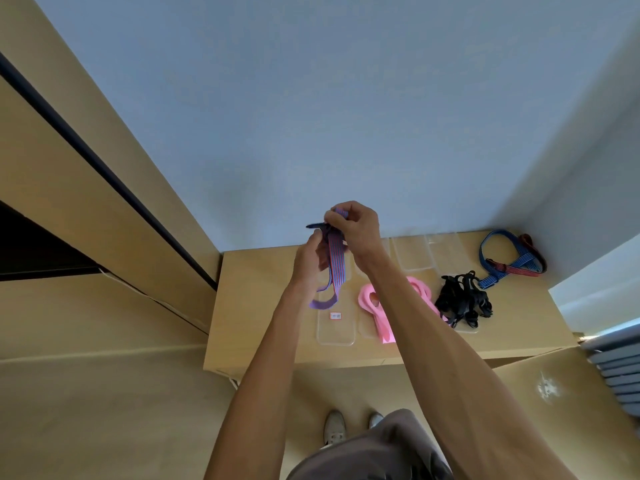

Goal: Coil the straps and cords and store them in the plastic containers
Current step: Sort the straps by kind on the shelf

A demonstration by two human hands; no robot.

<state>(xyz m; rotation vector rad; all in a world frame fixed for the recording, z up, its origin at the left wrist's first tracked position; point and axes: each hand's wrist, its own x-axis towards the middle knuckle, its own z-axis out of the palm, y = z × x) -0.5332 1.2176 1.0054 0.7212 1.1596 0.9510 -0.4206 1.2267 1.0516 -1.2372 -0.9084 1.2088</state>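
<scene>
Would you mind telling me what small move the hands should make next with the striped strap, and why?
Probably wind another turn: the right hand pinches the top of the purple-and-red striped strap, the left hand holds it just below, and a long tail hangs loose above the clear plastic container.

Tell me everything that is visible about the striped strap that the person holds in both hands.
The striped strap is a flat woven band, purple-blue with thin red stripes along its length; it looks like fabric webbing. It is held in the air above the wooden table, not resting on it. The right hand pinches its top part, where the band is folded or wound, and the left hand holds it just below. The rest hangs down loose and curls into an open loop at the bottom, above a clear plastic container.
</scene>
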